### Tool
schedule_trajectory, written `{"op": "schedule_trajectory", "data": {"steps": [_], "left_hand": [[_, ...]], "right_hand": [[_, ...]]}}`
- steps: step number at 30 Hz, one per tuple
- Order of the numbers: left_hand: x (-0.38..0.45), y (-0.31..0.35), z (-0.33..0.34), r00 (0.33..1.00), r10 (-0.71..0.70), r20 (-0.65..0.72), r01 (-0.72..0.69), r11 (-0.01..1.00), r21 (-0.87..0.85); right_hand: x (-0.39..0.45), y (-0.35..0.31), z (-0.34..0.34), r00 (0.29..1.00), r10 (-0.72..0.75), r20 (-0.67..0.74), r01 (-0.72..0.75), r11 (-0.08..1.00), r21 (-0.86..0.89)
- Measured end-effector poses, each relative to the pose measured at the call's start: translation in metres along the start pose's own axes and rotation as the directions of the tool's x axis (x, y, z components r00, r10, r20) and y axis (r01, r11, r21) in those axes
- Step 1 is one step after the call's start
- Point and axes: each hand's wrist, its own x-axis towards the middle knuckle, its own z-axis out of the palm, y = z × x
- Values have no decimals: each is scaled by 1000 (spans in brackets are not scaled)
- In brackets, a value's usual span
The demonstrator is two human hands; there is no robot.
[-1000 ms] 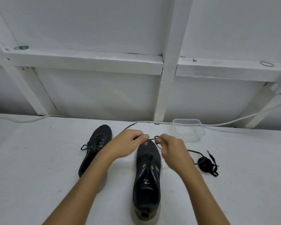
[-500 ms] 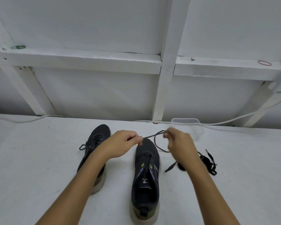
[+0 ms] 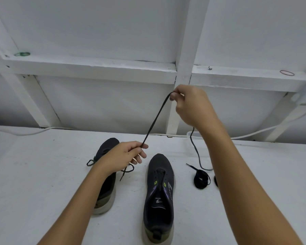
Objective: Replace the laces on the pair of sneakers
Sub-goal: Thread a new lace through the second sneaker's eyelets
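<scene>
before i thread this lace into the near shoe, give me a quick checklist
1. Lace held at both ends of the stretched span: ok, left hand pinches it low, right hand pinches it high.
2. Lace free of knots in that span: ok, it runs straight.
3. Lace tip ready: cannot tell, it is hidden in the left fingers.
4. Near shoe unlaced: ok, no lace shows in the eyelets.
5. Slack tail clear: not ok, it hangs from the right hand down beside the coiled lace.
6. Far shoe: not ok, its lace is in place.

green rubber band (image 3: 22, 54) on ledge | red rubber band (image 3: 287, 73) on ledge | white cable (image 3: 34, 132) along wall
</scene>
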Motion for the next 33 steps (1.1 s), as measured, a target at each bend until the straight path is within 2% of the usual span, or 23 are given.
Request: {"op": "schedule_trajectory", "data": {"steps": [3,7,9,13,17,22,24,28,30,33], "left_hand": [[-1,-4,4,999,-18,-50,16,999,-46],[1,-7,3,992,-19,-126,17,1000,-13],[1,-11,4,994,-37,-108,37,999,-2],[-2,-21,12,994,-106,-9,106,994,1],[4,-23,16,990,-114,-82,122,987,108],[17,-6,16,998,-63,8,55,924,379],[21,1,15,999,-41,35,21,895,447],[22,3,7,1000,-20,-3,19,878,479],[20,0,3,1000,-17,-4,17,879,476],[20,0,5,1000,4,-4,-2,905,425]], "right_hand": [[9,-8,-3,1000,-18,-18,18,1000,11],[16,-11,-3,997,-44,-60,47,997,56],[13,-3,6,1000,-10,-29,11,999,53],[-6,33,35,974,176,145,-178,984,0],[-36,60,63,858,304,414,-242,950,-195],[-61,62,88,841,155,518,-138,988,-72],[-64,61,94,821,138,553,-117,990,-74],[-67,68,96,856,159,492,-83,982,-172],[-66,74,94,863,189,469,-143,981,-133],[-67,71,99,815,160,558,-174,984,-29]]}}
